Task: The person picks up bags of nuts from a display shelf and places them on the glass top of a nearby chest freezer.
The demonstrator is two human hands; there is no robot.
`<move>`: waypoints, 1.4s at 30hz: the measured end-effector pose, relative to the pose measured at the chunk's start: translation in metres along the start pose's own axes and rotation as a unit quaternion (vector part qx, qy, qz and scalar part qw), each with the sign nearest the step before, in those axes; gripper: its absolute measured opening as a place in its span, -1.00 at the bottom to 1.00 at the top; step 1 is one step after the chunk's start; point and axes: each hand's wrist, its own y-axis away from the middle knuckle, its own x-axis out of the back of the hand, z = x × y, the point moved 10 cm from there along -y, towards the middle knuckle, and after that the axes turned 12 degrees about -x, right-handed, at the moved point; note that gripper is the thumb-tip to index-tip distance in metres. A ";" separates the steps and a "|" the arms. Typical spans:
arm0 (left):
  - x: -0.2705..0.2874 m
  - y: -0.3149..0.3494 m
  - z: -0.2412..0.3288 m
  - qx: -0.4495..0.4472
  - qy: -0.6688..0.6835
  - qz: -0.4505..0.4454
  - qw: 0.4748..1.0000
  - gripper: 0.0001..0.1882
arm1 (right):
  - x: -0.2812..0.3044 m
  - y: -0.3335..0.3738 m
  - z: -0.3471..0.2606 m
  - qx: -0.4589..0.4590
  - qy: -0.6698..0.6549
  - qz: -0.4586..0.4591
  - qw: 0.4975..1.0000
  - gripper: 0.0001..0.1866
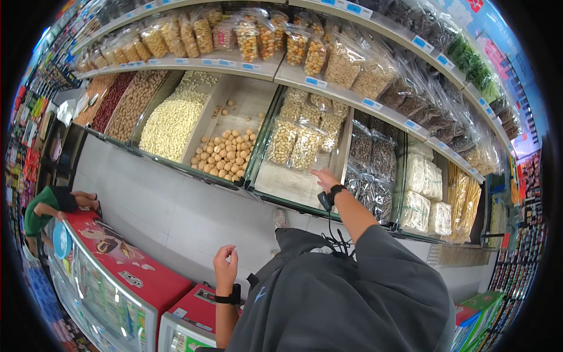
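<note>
My right hand (pixel 324 178) reaches over the front of a wood-floored bin (pixel 281 186), fingers stretched out and holding nothing. Just beyond its fingertips lie clear bags of pale tan beans or nuts (pixel 306 148), stacked toward the back of that bin. Whether a fingertip touches the nearest bag I cannot tell. My left hand (pixel 226 261) hangs low over the aisle floor, away from the bins. Its fingers are loosely curled in, and no object shows in them. Both wrists wear black bands; a cable runs from the right one.
Left of the bin are loose round brown nuts (pixel 226 154) and cream-coloured kernels (pixel 174 125). To its right lie bags of dark goods (pixel 372 155) and white packs (pixel 417 214). A shelf edge (pixel 275 71) overhangs the bins. Red-topped freezers (pixel 126 258) and a person in green (pixel 44 208) are at left.
</note>
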 end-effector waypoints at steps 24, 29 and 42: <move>-0.059 -0.254 -0.010 -0.010 0.099 -0.174 0.980 -0.89 | -0.024 -0.083 -0.021 -0.049 -0.212 0.021 0.976 -0.56; -0.097 -0.301 -0.030 0.048 0.226 -0.296 0.927 -0.66 | -0.077 0.001 -0.081 0.052 -0.203 -0.063 0.976 -0.48; -0.111 -0.328 -0.072 0.356 0.470 -0.277 0.759 -0.57 | -0.180 0.031 -0.142 0.100 -0.032 -0.015 0.994 -0.30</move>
